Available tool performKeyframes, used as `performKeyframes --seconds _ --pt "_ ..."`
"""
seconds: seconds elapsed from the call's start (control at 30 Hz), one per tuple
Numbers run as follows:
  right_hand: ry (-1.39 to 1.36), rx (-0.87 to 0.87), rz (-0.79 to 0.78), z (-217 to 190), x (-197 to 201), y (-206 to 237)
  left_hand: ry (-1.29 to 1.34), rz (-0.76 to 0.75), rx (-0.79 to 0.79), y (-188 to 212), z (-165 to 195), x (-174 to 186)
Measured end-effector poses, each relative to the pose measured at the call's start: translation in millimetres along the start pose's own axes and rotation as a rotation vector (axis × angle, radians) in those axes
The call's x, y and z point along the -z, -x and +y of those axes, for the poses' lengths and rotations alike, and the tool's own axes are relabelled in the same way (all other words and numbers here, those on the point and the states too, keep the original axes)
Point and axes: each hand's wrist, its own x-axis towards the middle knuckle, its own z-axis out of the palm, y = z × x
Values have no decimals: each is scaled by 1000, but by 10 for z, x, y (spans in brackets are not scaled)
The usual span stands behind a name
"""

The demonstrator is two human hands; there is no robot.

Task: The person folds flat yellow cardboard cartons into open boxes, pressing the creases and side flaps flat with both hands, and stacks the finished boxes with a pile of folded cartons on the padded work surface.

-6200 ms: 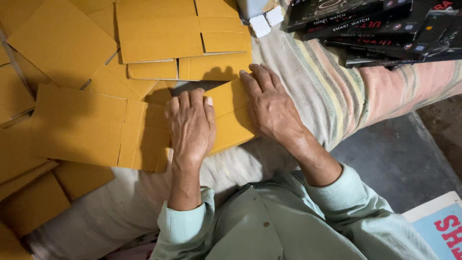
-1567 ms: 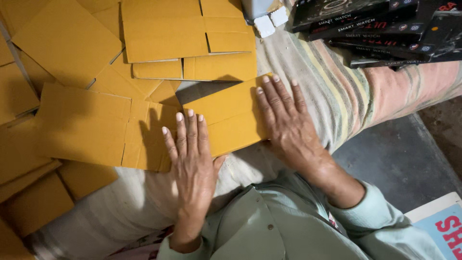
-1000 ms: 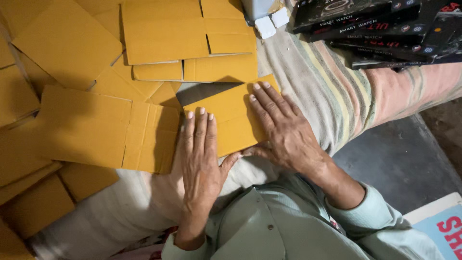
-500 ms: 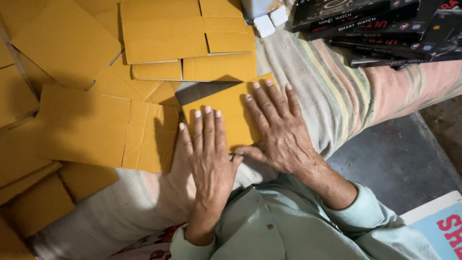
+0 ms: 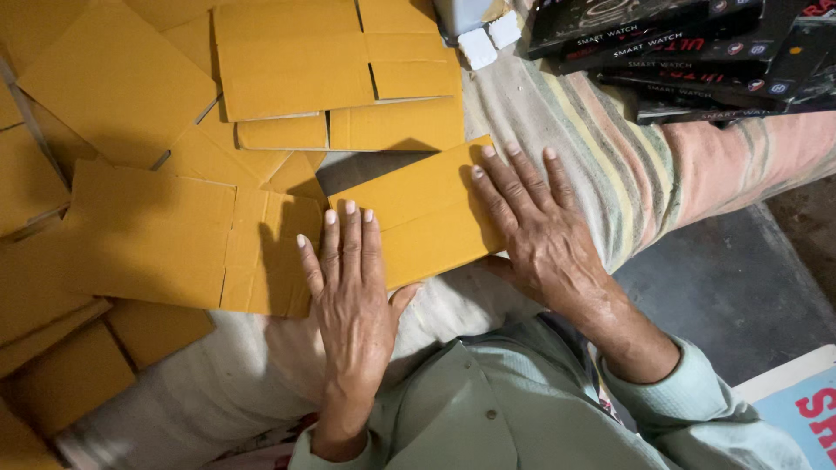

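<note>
Both hands lie flat, palms down and fingers spread straight, gripping nothing. The left hand [image 5: 353, 287] presses on the near left part of a yellow folded cardboard sheet [image 5: 427, 204], its fingertips over the seam where that sheet meets a wider flat cardboard blank [image 5: 165, 235] beside it. The right hand [image 5: 535, 231] covers the sheet's right edge, its fingers reaching the far corner. The sheet lies tilted on a striped cloth [image 5: 601, 130], near the cloth's front edge. More yellow blanks [image 5: 296, 70] lie farther back, and black boxes [image 5: 688, 52] are stacked at the far right corner.
</note>
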Motion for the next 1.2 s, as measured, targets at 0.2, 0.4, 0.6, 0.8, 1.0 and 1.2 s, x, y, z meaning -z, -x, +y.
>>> performKeyframes --seconds 0.2,0.4,0.6,0.8,1.0,1.2 --pt "265 131 43 -279 -174 -125 -38 -64 -4 -112 194 -73" --pt "182 210 80 -386 -262 -210 -166 34 -101 -125 216 -122" --pt "175 90 79 -135 -75 -112 30 -15 12 -68 38 29" --pt "312 138 66 -305 -206 -171 -222 -23 -28 -173 241 -59" --pt "215 221 50 -349 -315 -250 -209 22 -100 -214 281 -149" --pt "94 132 44 -76 -106 -137 66 -51 -17 -136 65 -63"
